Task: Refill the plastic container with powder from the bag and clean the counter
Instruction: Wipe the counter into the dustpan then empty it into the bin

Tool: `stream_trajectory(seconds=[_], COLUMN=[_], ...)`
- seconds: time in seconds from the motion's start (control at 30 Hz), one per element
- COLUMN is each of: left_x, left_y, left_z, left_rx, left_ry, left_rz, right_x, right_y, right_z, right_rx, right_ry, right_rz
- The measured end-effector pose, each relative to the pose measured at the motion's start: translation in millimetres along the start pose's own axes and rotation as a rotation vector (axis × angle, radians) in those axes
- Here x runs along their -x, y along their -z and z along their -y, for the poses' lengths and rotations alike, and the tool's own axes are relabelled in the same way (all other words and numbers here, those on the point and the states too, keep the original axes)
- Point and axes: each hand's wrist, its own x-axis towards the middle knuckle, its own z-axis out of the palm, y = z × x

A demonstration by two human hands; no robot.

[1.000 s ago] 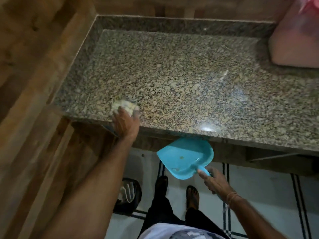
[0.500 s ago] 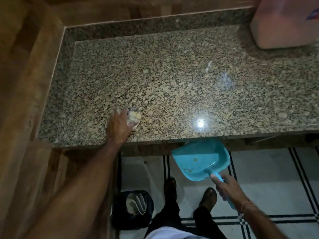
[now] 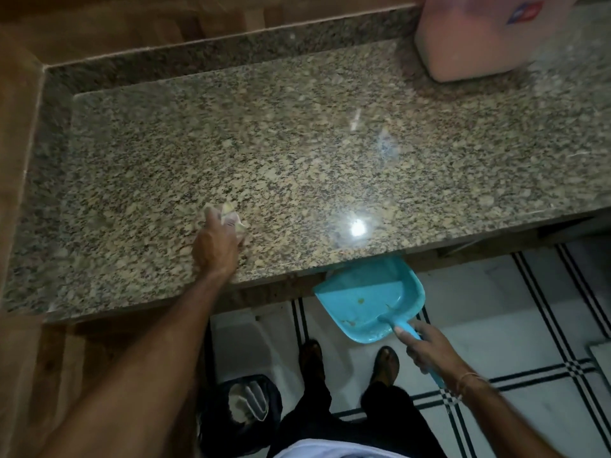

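- One pale wad, crumpled, lies on the granite counter near its front edge, left of the middle.
- Left hand presses it down, fingers curled over the wad.
- Blue dustpan hangs just below the counter's front lip, its mouth tucked under the edge, with a few crumbs inside.
- Right hand grips its handle, fingers wrapped round.
- Pink container stands at the far right, well apart from the wad.
- Dark bin stands on the tiled floor.

The speckled granite worktop shines, with a lamp's glare near its front edge. A pink container stands at its far right corner. A pale crumpled wad sits front left.
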Motion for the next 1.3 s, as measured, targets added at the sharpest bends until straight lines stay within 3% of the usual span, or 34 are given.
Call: stream_trajectory(seconds=[0.2, 0.43, 0.53, 0.67, 0.73, 0.8, 0.9, 0.97, 1.07, 1.2, 1.27, 1.3], left_x=[51.1, 131.2, 116.3, 68.4, 82.4, 116.6, 170.7, 177.2, 138.3, 62.5, 60.9, 71.2], left_y=[-75.7, -144.0, -149.6, -154.3, -167.7, -188.2, -211.8, -210.8, -196.5, -197.2, -212.5, -224.6], left_z=[-125.2, -299.0, -325.3, -298.5, -314.2, -350.5, -407.7, -428.6, -428.4, -419.7, -446.1, -463.8], left_rx=[0.01, 0.048, 0.183, 0.008, -0.047, -0.02, -0.036, -0.002, 0.106, 0.064, -0.001, -0.035], left_ry=[-0.051, -0.341, -0.23, 0.031, 0.066, -0.082, -0.483, -0.568, -0.39, 0.028, 0.068, -0.029], left_rz=[0.094, 0.351, 0.252, 0.074, 0.059, 0.106, 0.312, 0.388, 0.254, 0.086, 0.079, 0.097], right_x=[9.4, -6.1, -8.9, -20.8, -31.7, -42.8, -54.4, -58.3, -62.5, -66.8, -68.6, -70.1], right_y=[78.5, 169.7, 214.7, 260.1, 279.2, 293.4, 314.6, 326.7, 345.2, 368.1, 380.1, 386.9], right_z=[-30.9, -45.1, -49.9, -68.3, -78.4, -79.3, -77.8, -79.1, -84.5, -90.7, -92.1, -94.0], right_rx=[-0.09, -0.217, -0.281, -0.286, -0.269, -0.254, -0.238, -0.233, -0.27, -0.294, -0.267, -0.246], right_ry=[-0.047, -0.118, -0.087, -0.085, -0.089, -0.066, -0.017, 0.013, 0.034, 0.022, 0.022, 0.015], right_rz=[-0.049, -0.098, -0.111, -0.156, -0.197, -0.216, -0.213, -0.191, -0.162, -0.157, -0.157, -0.157])
